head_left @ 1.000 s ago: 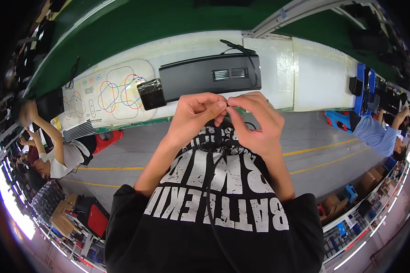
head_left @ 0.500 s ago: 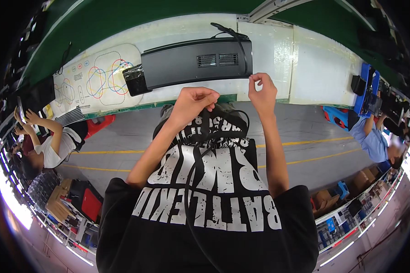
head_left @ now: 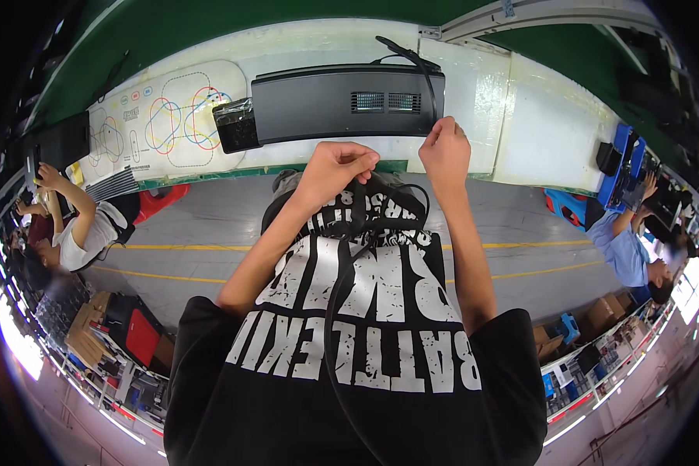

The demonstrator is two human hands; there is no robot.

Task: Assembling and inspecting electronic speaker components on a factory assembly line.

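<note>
Surface: long white workbench (head_left: 474, 101)
Mid-bench: long dark-grey rectangular casing (head_left: 311, 105)
Left hand (head_left: 340, 171): fingertips pinched, contents hidden
Right hand (head_left: 446, 152): fingers curled by casing's near right corner, grip unclear

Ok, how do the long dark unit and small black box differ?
The long dark unit stretches sideways; the small black box is far shorter. The unit's top shows two slotted vents; the box shows none. A black cable crosses the unit's right end; none crosses the box. Both are dark.
</note>
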